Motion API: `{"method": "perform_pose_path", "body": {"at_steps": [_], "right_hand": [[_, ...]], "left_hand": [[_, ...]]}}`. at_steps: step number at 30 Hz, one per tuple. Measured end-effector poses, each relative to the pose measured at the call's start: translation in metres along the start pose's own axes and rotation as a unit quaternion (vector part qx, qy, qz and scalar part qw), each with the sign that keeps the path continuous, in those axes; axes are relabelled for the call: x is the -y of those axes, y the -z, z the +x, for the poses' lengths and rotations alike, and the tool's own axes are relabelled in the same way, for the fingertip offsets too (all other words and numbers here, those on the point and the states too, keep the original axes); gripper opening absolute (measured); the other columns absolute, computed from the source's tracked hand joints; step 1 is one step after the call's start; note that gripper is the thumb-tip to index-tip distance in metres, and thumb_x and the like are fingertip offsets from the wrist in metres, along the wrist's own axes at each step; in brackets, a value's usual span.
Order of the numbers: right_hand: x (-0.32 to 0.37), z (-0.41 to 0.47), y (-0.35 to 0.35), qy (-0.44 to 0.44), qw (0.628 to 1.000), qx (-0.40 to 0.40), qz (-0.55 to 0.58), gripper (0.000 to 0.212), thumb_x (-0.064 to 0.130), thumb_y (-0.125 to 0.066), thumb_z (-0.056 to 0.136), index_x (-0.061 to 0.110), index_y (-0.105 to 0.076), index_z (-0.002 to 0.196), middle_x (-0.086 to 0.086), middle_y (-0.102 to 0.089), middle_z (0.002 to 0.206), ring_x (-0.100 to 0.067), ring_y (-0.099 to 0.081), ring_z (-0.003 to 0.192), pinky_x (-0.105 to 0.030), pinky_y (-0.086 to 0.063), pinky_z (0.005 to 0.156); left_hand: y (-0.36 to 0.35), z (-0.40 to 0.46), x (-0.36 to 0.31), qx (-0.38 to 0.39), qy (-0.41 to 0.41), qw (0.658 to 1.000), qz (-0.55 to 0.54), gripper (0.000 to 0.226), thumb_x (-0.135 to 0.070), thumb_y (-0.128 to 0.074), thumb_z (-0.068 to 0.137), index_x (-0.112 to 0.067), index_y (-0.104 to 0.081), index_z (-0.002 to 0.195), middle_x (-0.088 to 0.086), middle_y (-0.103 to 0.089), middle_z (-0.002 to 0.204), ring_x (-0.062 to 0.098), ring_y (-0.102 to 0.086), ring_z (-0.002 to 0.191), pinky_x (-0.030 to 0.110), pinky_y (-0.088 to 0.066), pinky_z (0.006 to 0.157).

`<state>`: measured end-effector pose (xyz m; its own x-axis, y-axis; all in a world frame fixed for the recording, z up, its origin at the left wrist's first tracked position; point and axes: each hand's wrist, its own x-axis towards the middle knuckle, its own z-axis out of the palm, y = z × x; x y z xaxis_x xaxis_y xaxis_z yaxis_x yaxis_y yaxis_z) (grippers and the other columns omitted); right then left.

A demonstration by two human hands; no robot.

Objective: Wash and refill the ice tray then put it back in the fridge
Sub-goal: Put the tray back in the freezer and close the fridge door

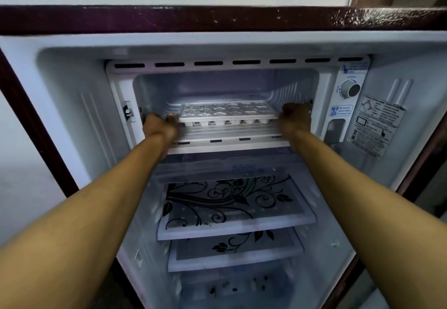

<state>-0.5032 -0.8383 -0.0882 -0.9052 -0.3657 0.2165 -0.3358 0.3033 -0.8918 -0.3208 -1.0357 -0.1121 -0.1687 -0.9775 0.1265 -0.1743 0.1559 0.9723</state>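
Observation:
A white ice tray (pixel 227 112) with star-shaped cells sits level at the mouth of the freezer compartment (pixel 205 86), at the top of the open fridge (pixel 60 105). My left hand (pixel 160 124) grips the tray's left end. At the tray's right end, my right hand (pixel 295 117) is closed around the edge. Both arms reach straight in from below. Whether the cells hold water is not clear.
The freezer's flap (pixel 232 139) hangs down just under the tray. A thermostat dial (pixel 350 89) and labels are on the right inner wall. Two glass shelves with a black floral print (pixel 229 209) lie below. The maroon fridge top edge (pixel 217 18) runs overhead.

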Motion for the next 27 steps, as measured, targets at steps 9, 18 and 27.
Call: {"method": "perform_pose_path", "body": {"at_steps": [9,18,27], "right_hand": [[-0.005,-0.105,0.057,0.044,0.997,-0.001,0.067,0.049,-0.013,-0.035,0.089,0.006,-0.054,0.130,-0.012,-0.058,0.128,-0.014,-0.055,0.110,0.001,-0.042,0.077],[-0.008,-0.250,0.134,-0.014,0.997,0.013,0.080,0.044,-0.011,-0.036,0.091,0.007,-0.057,0.125,-0.006,-0.059,0.126,-0.012,-0.052,0.114,-0.018,-0.038,0.099],[-0.039,-0.408,0.214,-0.087,0.996,-0.008,0.036,0.046,-0.012,-0.037,0.087,0.009,-0.061,0.120,0.000,-0.063,0.117,-0.008,-0.055,0.110,-0.021,-0.042,0.100]], "left_hand": [[0.051,-0.169,-0.019,0.056,-0.210,0.969,0.118,0.045,-0.009,-0.047,0.097,-0.006,-0.038,0.141,0.010,-0.043,0.143,0.024,-0.048,0.123,0.027,-0.038,0.101],[0.137,-0.270,-0.013,0.118,-0.163,0.966,0.163,0.038,-0.008,-0.049,0.096,-0.003,-0.048,0.133,0.016,-0.051,0.134,0.029,-0.051,0.120,0.025,-0.036,0.093],[0.195,-0.405,0.014,0.214,-0.091,0.956,0.177,0.035,-0.011,-0.047,0.097,-0.004,-0.050,0.131,0.014,-0.052,0.133,0.027,-0.050,0.120,0.028,-0.038,0.091]]}}
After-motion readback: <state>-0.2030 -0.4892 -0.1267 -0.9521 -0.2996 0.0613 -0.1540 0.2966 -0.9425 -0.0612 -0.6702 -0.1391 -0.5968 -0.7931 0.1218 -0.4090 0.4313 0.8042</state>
